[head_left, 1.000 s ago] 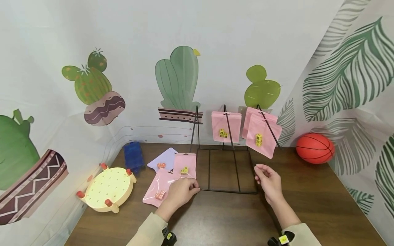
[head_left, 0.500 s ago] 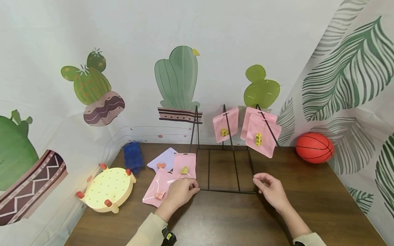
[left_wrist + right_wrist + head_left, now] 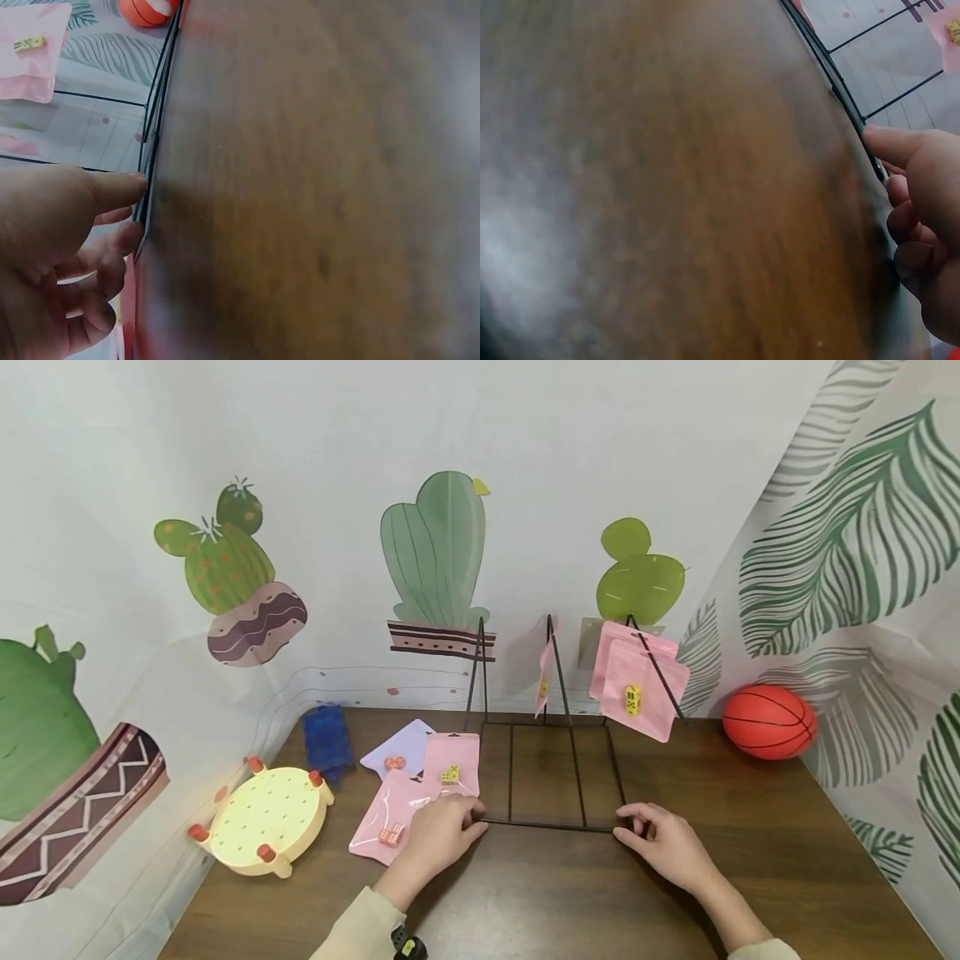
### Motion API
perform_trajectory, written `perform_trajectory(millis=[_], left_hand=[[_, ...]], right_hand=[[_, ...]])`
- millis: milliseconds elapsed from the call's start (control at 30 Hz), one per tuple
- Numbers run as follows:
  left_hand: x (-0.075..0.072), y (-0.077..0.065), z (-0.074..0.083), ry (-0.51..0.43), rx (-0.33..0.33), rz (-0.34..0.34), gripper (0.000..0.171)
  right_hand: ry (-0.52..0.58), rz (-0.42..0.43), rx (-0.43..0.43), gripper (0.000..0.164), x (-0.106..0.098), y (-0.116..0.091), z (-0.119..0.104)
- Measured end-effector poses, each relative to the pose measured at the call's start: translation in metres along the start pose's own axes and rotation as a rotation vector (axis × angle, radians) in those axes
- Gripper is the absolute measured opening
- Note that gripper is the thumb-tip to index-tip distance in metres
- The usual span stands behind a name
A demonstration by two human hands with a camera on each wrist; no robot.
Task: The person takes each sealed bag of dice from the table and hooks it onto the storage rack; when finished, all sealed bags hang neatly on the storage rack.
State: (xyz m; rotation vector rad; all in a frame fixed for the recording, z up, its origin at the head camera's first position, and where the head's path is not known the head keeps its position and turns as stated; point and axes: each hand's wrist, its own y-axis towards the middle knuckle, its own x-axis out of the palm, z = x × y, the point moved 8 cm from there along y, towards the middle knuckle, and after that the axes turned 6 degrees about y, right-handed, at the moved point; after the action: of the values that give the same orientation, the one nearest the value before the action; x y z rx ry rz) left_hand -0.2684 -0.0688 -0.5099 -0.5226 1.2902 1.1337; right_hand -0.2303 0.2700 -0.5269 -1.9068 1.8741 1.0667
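Observation:
A black wire display rack [image 3: 551, 826] stands on the table. My left hand [image 3: 441, 828] pinches the front left corner of its base, thumb against the wire [image 3: 153, 150] in the left wrist view. At the front right corner my right hand [image 3: 667, 845] pinches the base between thumb and fingers. From the rack's right arm hang pink pouches [image 3: 654, 714], the front one showing yellow dice [image 3: 633, 700]. One pink pouch [image 3: 545, 672] on the middle arm is turned nearly edge-on. No pouch hangs on the left arm.
Left of the rack lie two pink pouches [image 3: 442, 747] and a lilac pouch [image 3: 401, 746], with dice inside. A round yellow pegged board [image 3: 266, 818] and a blue plastic piece [image 3: 327, 739] are farther left. A red toy basketball [image 3: 769, 722] sits at the back right.
My right hand has moved down and left to the rack's front right corner and gripped it. The pouch on the middle arm has swung from facing front to edge-on. My left hand stays put.

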Motion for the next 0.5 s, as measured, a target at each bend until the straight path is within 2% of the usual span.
perform_trajectory(millis=[100, 267, 500], left_hand=[[-0.010, -0.005, 0.001, 0.054, -0.007, 0.063, 0.030], [-0.025, -0.016, -0.006, 0.109, -0.044, 0.138, 0.057], [-0.038, -0.037, -0.034, 0.109, -0.200, 0.150, 0.078]], right_hand=[[-0.062, -0.022, -0.015, 0.024, 0.002, 0.000, -0.001], [-0.119, -0.041, 0.023, 0.024, 0.005, -0.001, 0.002], [-0.136, -0.058, 0.049, 0.018, 0.007, -0.001, 0.002]])
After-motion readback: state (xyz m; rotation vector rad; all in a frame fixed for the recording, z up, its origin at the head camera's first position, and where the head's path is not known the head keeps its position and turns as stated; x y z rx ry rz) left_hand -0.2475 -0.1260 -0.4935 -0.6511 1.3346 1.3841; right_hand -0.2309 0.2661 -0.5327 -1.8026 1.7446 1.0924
